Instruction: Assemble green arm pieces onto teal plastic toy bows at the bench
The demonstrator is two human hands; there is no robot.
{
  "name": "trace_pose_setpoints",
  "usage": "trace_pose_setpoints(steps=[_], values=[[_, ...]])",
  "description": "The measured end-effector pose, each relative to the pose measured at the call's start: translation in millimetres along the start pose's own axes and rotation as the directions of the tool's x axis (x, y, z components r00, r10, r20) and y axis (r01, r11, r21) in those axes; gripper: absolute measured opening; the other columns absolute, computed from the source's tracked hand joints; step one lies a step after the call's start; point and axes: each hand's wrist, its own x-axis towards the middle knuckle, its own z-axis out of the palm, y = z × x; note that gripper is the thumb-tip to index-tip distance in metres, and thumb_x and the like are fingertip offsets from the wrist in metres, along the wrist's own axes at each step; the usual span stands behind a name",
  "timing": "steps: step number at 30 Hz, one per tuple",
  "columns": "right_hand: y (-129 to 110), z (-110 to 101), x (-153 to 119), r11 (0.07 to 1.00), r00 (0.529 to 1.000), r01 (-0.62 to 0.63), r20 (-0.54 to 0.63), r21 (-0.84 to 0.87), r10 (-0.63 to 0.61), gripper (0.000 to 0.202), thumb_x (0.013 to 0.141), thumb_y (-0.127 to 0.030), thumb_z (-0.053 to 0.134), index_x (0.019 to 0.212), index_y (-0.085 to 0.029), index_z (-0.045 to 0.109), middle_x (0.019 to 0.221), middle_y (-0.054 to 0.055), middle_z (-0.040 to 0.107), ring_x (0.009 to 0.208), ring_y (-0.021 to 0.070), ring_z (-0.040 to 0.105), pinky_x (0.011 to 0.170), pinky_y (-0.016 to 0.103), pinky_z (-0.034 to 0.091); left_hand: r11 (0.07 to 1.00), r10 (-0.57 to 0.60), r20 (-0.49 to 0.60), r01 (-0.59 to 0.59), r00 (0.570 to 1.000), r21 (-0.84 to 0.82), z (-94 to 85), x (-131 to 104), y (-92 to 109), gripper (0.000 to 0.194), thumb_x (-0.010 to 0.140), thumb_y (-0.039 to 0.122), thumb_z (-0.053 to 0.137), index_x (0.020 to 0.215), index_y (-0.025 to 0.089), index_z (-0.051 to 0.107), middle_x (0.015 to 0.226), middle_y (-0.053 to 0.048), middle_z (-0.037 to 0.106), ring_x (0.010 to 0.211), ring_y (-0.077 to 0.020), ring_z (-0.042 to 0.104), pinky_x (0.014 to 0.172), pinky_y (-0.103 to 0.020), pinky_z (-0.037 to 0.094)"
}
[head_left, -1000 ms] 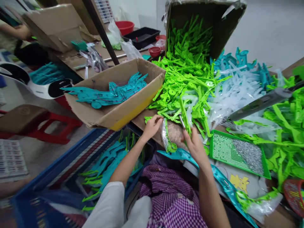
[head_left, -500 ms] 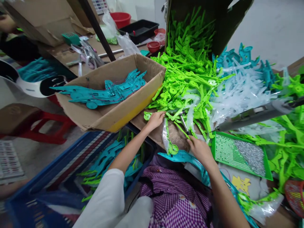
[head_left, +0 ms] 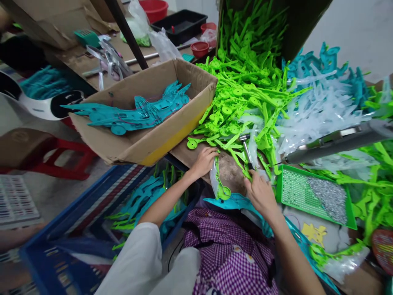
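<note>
My left hand is closed on the upper end of a green and clear plastic piece, whose round green end rests by the table's front edge. A small hammer lies with its head up against the green parts. Around its dark handle my right hand is closed, its fingertips partly hidden. A teal part lies along the table edge, just below the plastic piece and beside my right wrist.
An open cardboard box with teal parts stands at the left. Below it is a blue crate. A green tray of small metal pieces and a grey metal bar are at the right. Clear parts lie behind.
My left hand has moved slightly down onto the upper end of the green and clear piece. The hammer's head shows more plainly above my right hand. The view has shifted a little.
</note>
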Motion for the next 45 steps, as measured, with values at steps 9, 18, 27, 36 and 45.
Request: trace_pose_setpoints(steps=[9, 18, 27, 36, 45], values=[[-31, 19, -32, 0.956, 1.0, -0.019, -0.015, 0.291, 0.024, 0.03, 0.097, -0.032, 0.03, 0.117, -0.022, 0.049, 0.108, 0.008, 0.063, 0.099, 0.0247, 0.057, 0.082, 0.04, 0.044, 0.971, -0.163, -0.174, 0.127, 0.971, -0.201, -13.9, -39, 23, 0.027, 0.094, 0.022, 0.046, 0.113, 0.023, 0.065, 0.121, -0.009, 0.063, 0.114, -0.0202, 0.058, 0.102, -0.041, 0.044], [-75, 16, -24, 0.992, 0.999, 0.041, -0.039, 0.123, -0.036, 0.036, 0.093, -0.021, 0.032, 0.124, -0.015, 0.049, 0.101, 0.012, 0.059, 0.099, 0.0276, 0.052, 0.083, 0.042, 0.042, 0.773, -0.563, -0.239, 0.402, 0.791, -0.49, -14.1, -33, 32, 0.027, 0.087, 0.036, 0.058, 0.103, 0.018, 0.069, 0.1, -0.008, 0.069, 0.082, -0.0164, 0.064, 0.073, -0.028, 0.052], [-91, 2, -21, 0.977, 0.993, 0.119, -0.004, 0.176, -0.12, 0.045, 0.091, -0.029, 0.042, 0.135, -0.017, 0.043, 0.107, 0.014, 0.059, 0.1, 0.0297, 0.053, 0.085, 0.047, 0.045, 0.59, -0.649, -0.101, 0.416, 0.754, -0.692, -1.4, -4, 23, 0.033, 0.072, 0.027, 0.071, 0.102, 0.016, 0.067, 0.086, -0.005, 0.069, 0.072, -0.0131, 0.061, 0.07, -0.027, 0.05], [-31, -28, -29, 0.806, 0.926, 0.327, 0.004, 0.494, -0.378, 0.074, 0.083, -0.049, 0.061, 0.147, -0.032, 0.028, 0.135, 0.007, 0.053, 0.124, 0.0245, 0.051, 0.102, 0.043, 0.045, 0.289, -0.719, 0.043, 0.356, 0.693, -0.889, -6.8, 20, 37, 0.038, 0.061, 0.022, 0.076, 0.095, 0.014, 0.062, 0.081, -0.003, 0.066, 0.068, -0.012, 0.062, 0.06, -0.023, 0.052], [-65, 18, -51, 0.822, 0.943, 0.33, -0.211, 0.465, -0.259, 0.071, 0.088, -0.037, 0.058, 0.149, -0.026, 0.023, 0.126, 0.013, 0.055, 0.116, 0.0245, 0.055, 0.097, 0.042, 0.048, 0.788, -0.468, -0.211, 0.297, 0.858, -0.54, -10.1, -15, 33, 0.028, 0.084, 0.029, 0.062, 0.11, 0.019, 0.065, 0.117, -0.01, 0.063, 0.098, -0.0183, 0.063, 0.081, -0.03, 0.053]])
